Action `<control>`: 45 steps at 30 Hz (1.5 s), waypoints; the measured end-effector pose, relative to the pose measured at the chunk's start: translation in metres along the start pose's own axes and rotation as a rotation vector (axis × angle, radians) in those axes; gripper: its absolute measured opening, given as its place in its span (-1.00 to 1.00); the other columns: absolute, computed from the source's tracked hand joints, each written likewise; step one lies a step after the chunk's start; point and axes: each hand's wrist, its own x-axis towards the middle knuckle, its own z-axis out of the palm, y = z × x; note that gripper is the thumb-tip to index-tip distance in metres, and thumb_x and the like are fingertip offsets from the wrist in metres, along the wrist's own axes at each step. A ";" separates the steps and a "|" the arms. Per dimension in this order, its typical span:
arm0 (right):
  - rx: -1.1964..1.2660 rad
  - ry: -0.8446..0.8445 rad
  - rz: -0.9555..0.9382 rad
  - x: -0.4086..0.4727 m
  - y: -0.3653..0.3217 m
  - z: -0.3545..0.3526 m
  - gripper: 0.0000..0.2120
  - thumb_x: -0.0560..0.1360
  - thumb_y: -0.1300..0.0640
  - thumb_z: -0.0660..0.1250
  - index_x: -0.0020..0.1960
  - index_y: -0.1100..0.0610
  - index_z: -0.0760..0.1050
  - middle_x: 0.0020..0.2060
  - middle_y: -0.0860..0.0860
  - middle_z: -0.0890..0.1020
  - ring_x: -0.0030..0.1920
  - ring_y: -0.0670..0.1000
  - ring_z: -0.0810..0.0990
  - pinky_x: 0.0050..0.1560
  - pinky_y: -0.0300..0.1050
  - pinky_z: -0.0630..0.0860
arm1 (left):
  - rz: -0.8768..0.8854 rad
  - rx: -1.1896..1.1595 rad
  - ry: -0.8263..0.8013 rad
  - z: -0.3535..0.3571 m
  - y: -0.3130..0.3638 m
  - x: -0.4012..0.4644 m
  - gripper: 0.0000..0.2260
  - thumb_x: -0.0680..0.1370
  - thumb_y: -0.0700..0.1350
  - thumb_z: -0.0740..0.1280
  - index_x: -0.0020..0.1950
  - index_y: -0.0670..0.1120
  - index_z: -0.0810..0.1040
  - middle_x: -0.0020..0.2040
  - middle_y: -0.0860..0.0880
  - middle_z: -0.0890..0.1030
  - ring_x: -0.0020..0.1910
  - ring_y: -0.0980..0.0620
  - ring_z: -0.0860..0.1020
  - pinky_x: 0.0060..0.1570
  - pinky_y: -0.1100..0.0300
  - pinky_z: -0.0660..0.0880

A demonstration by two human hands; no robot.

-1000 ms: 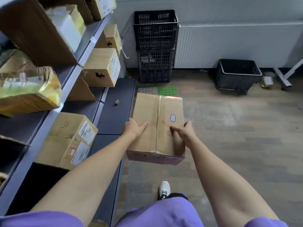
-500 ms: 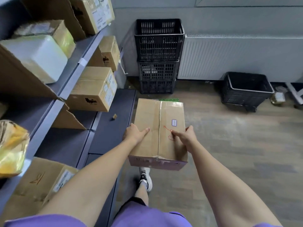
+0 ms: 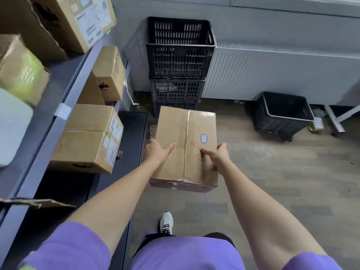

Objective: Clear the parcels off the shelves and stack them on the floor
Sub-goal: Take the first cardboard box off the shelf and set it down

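Observation:
I carry a taped brown cardboard parcel (image 3: 185, 133) in front of me above the wooden floor, with red pen marks and a small sticker on its top. My left hand (image 3: 156, 152) grips its left side with the thumb on top. My right hand (image 3: 216, 154) grips its right side the same way. On the grey shelves (image 3: 64, 90) at my left stand more cardboard parcels: one (image 3: 87, 139) on the lower level, one (image 3: 110, 73) farther back, one (image 3: 81, 18) on the upper level.
Stacked black plastic crates (image 3: 179, 55) stand against the far wall just beyond the carried parcel. A single black crate (image 3: 282, 114) sits on the floor to the right by a white radiator (image 3: 272, 75). My shoe (image 3: 166, 223) is on the wooden floor (image 3: 282, 182).
I have walked forward along the shelves with the parcel held in both hands. The stacked crates and wall are closer now, and the nearer shelf parcels have slid out of view.

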 end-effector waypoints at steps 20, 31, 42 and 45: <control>-0.165 -0.243 -0.053 0.256 -0.122 -0.048 -0.30 0.18 -0.16 0.60 0.09 0.09 0.30 0.03 0.02 0.58 0.08 0.12 0.60 0.15 0.20 0.54 | -0.269 -0.030 0.138 0.046 0.179 0.154 -0.26 0.45 0.40 0.30 0.32 -0.19 0.34 0.25 -0.20 0.53 0.15 -0.23 0.55 -0.19 0.07 0.44; -0.400 -0.517 -0.202 0.338 -0.200 -0.014 -0.40 0.34 -0.01 0.59 0.15 0.17 0.31 -0.12 -0.04 0.53 -0.09 0.01 0.56 0.08 0.06 0.54 | -0.611 -0.208 0.291 0.055 0.211 0.189 -0.30 0.46 0.37 0.32 0.30 -0.18 0.35 0.25 -0.18 0.51 0.08 -0.19 0.56 -0.19 0.04 0.49; -0.604 -0.546 -0.273 0.413 -0.266 0.061 -0.39 0.28 -0.05 0.61 0.08 0.12 0.29 0.01 0.04 0.58 0.03 0.08 0.59 0.11 0.11 0.57 | -0.748 -0.416 0.349 0.061 0.200 0.284 -0.19 0.42 0.40 0.33 0.41 -0.18 0.33 0.29 -0.23 0.52 0.21 -0.27 0.52 0.02 -0.06 0.51; -0.640 -0.582 -0.279 0.432 -0.285 0.080 -0.40 0.33 -0.02 0.60 0.13 0.14 0.28 0.01 0.04 0.57 0.02 0.08 0.58 0.09 0.09 0.57 | -0.779 -0.438 0.350 0.057 0.203 0.307 -0.18 0.43 0.40 0.33 0.44 -0.19 0.31 0.31 -0.23 0.51 0.24 -0.26 0.51 0.05 -0.07 0.52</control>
